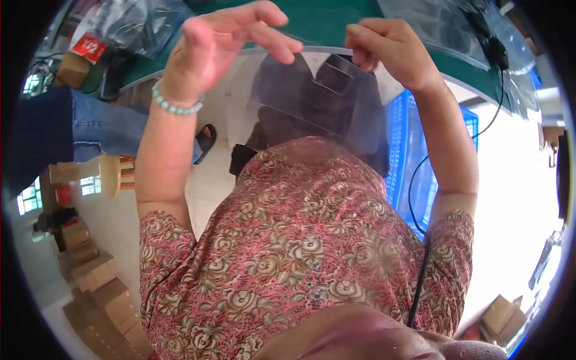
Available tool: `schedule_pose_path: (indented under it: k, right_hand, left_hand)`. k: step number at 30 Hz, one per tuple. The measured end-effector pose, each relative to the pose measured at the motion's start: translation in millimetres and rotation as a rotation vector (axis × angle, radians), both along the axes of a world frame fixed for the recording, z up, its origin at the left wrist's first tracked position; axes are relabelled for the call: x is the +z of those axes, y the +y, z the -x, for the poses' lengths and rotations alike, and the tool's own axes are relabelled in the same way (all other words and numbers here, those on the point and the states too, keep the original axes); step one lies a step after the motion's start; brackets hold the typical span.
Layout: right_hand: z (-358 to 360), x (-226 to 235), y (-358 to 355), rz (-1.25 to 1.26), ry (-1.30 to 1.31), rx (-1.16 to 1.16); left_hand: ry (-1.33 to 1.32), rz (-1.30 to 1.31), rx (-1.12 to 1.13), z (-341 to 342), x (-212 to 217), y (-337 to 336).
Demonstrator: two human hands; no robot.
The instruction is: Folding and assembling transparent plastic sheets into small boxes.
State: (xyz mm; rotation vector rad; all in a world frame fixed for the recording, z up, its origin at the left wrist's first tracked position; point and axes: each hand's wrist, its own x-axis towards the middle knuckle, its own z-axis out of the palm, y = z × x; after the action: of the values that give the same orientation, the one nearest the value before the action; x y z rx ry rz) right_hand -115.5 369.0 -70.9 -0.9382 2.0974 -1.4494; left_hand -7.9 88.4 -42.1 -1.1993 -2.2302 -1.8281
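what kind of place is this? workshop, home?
Probably a small packing or assembly workshop. Stacked cardboard boxes line the floor, a blue plastic crate sits beside the green work table, and both hands hold a clear plastic sheet of the kind piled on the table.

Bright daylight, heavy fisheye bend.
I see the floor at right washed out almost white, soft glare on the clear plastic sheet, barely any hard shadows; edges curve and darken into a black rim, with slight blur near the bottom.
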Motion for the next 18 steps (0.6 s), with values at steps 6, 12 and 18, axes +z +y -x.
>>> schedule_pose_path:
  k: [6,12,18]
  right_hand:
    - [16,-3,4,-0.004,0.093,0.093]
    - [-2,31,-10,-0.164,-0.109,0.195]
    - [4,10,-5,-0.096,-0.067,0.041]
  left_hand:
    - [-0.289,-0.177,0.209,-13,-29,-1]
    - [0.166,-0.399,0.157,6,-43,38]
    - [0.048,-0.038,1.096,-56,-101,0]
